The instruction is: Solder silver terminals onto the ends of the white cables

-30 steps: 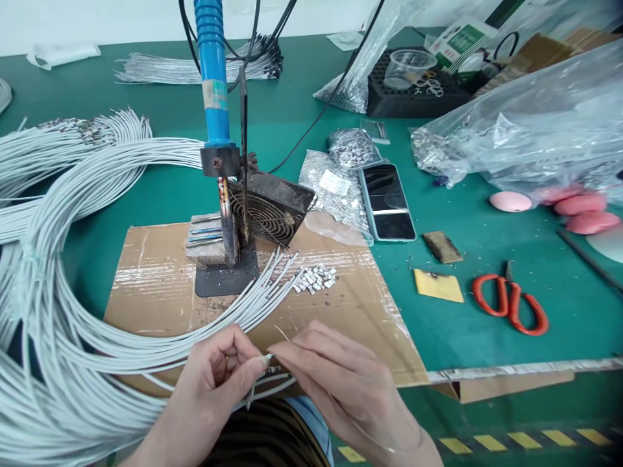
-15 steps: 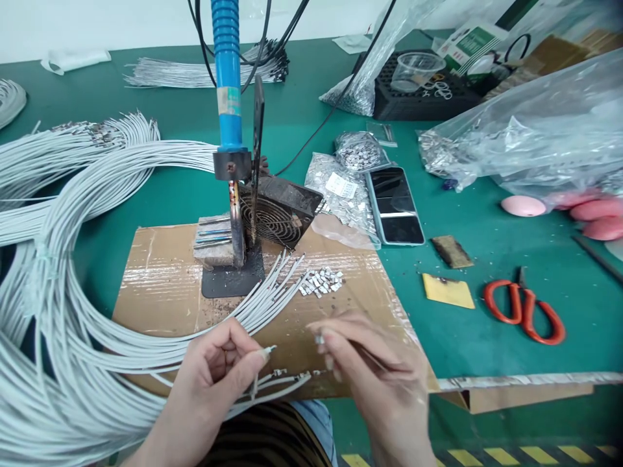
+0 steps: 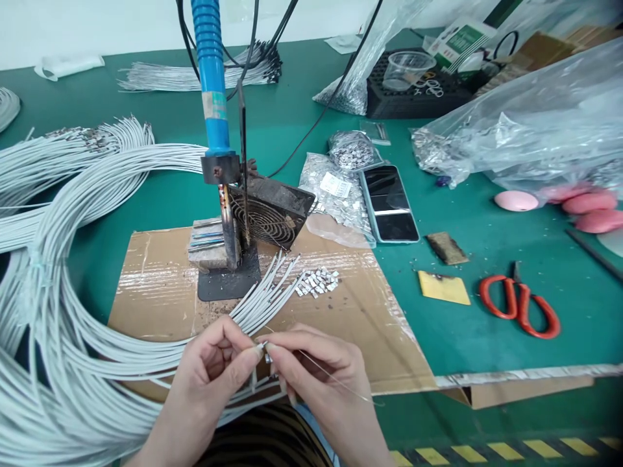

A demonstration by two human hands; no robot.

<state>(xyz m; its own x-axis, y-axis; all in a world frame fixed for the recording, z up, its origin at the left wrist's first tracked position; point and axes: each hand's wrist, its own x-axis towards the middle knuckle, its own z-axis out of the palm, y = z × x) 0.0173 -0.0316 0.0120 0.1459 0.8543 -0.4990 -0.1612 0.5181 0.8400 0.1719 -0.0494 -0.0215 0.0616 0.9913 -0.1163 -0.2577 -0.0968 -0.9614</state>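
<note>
My left hand point(image 3: 214, 373) pinches the end of a white cable between thumb and forefinger. Against that cable end, the fingertips of my right hand point(image 3: 324, 370) pinch a small metal terminal point(image 3: 268, 357). A thin wire, probably solder point(image 3: 341, 383), runs through my right hand and trails off to the right. Behind both hands lie the loose ends of the white cable bundle point(image 3: 263, 305), beside a pile of small metal terminals point(image 3: 317, 282). The soldering iron point(image 3: 212, 97) with a blue handle hangs upright over a dark base, its tip partly hidden.
Cardboard point(image 3: 150, 272) covers the work area on the green table. A small fan point(image 3: 272, 211) stands beside the iron. To the right are a phone point(image 3: 390, 204), bags of metal parts point(image 3: 333, 188), a yellow sponge point(image 3: 444, 288) and red-handled cutters point(image 3: 520, 301). Coiled cables crowd the left.
My right hand has moved left, bringing the terminal up to the cable end in my left hand. The left hand has stayed nearly in place, while the view has shifted slightly.
</note>
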